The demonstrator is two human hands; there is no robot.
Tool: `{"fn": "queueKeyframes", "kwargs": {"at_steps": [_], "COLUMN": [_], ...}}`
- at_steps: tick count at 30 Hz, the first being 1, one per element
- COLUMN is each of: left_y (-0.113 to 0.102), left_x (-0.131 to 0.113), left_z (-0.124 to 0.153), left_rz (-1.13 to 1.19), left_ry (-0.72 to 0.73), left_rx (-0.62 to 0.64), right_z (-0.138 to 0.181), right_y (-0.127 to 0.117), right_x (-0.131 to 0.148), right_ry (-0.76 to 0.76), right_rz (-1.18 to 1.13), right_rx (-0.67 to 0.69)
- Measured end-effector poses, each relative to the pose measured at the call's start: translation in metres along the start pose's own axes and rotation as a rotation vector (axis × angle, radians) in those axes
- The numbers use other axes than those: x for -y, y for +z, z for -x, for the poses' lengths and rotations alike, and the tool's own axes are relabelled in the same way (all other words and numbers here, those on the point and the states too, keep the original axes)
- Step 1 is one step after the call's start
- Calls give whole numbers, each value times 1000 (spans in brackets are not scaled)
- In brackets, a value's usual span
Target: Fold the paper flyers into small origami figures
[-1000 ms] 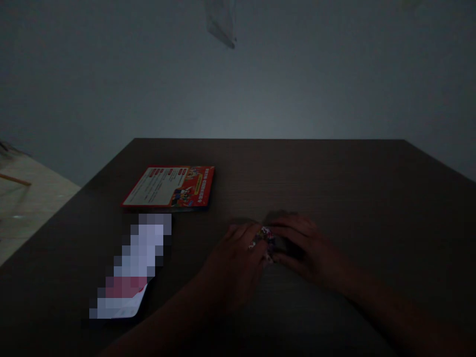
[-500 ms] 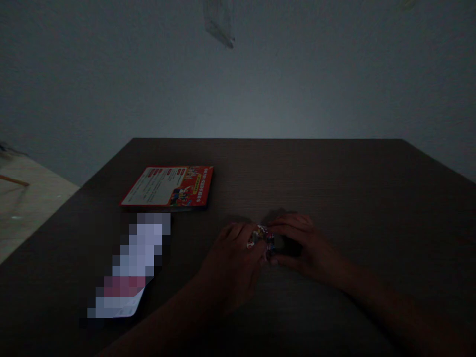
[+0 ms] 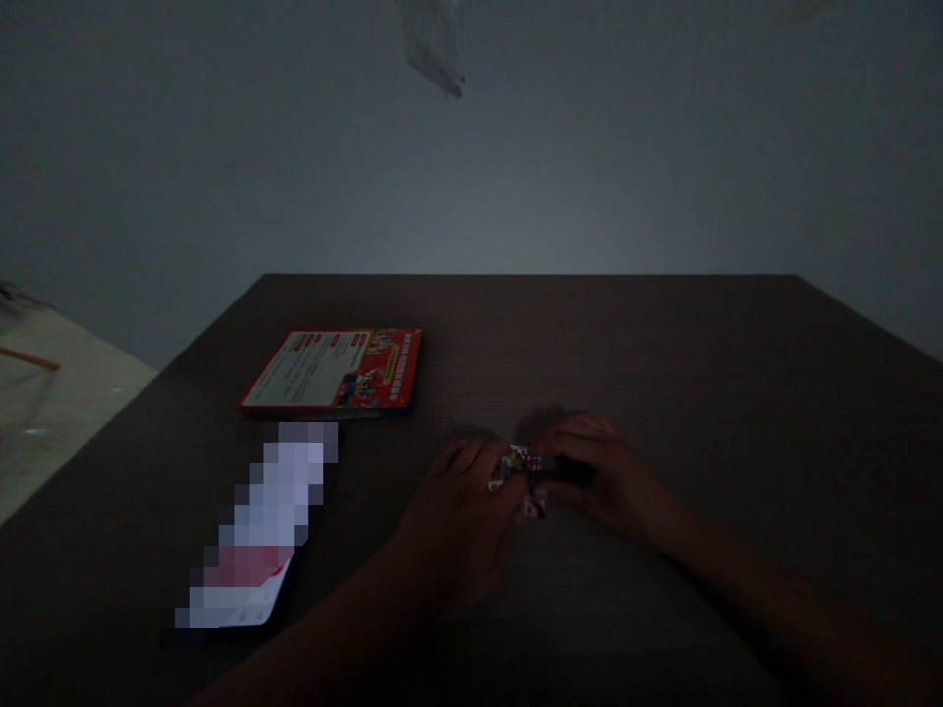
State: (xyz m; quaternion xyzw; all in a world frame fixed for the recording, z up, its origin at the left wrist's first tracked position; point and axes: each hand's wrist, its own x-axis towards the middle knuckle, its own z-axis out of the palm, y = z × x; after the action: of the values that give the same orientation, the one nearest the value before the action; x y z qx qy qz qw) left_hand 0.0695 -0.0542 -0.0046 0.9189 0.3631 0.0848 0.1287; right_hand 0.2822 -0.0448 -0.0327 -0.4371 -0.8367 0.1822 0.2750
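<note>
Over the middle of the table, my left hand (image 3: 468,520) is wrapped round a small, boldly printed block-like thing (image 3: 518,458) with white, red and yellow patches. Much of it is hidden under the left fingers, and the dim light keeps me from telling its exact kind. From the other side, my right hand (image 3: 615,476) pinches its right edge between thumb and fingertips. A pale pinkish part of the thing (image 3: 533,506) sticks out at the near side, below the right thumb.
Left of my hands lies a phone with a lit, pixelated screen (image 3: 269,530). Behind it is a red and white printed booklet or flat box (image 3: 331,368). The dark wood table (image 3: 560,344) meets a plain wall (image 3: 589,177). A clear hanging object (image 3: 433,49) is on the wall.
My right thumb has moved up from the near corner of the printed thing, closer to the fingers. The pinkish near part now shows more. My left hand has barely moved.
</note>
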Motion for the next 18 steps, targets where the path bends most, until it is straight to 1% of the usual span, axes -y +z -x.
{"fn": "queueKeyframes", "kwargs": {"at_steps": [6, 12, 18], "left_y": [0, 0, 1], "left_x": [0, 1, 0], "left_z": [0, 0, 2], "left_rz": [10, 0, 43], "left_ry": [3, -7, 7], "left_rx": [-14, -2, -22], "right_z": [-10, -18, -16], "right_y": [3, 5, 8], "right_x": [-7, -11, -16], "right_ry": [-6, -47, 20], "right_rz": [-25, -59, -74], "right_rx": [-41, -87, -149]}}
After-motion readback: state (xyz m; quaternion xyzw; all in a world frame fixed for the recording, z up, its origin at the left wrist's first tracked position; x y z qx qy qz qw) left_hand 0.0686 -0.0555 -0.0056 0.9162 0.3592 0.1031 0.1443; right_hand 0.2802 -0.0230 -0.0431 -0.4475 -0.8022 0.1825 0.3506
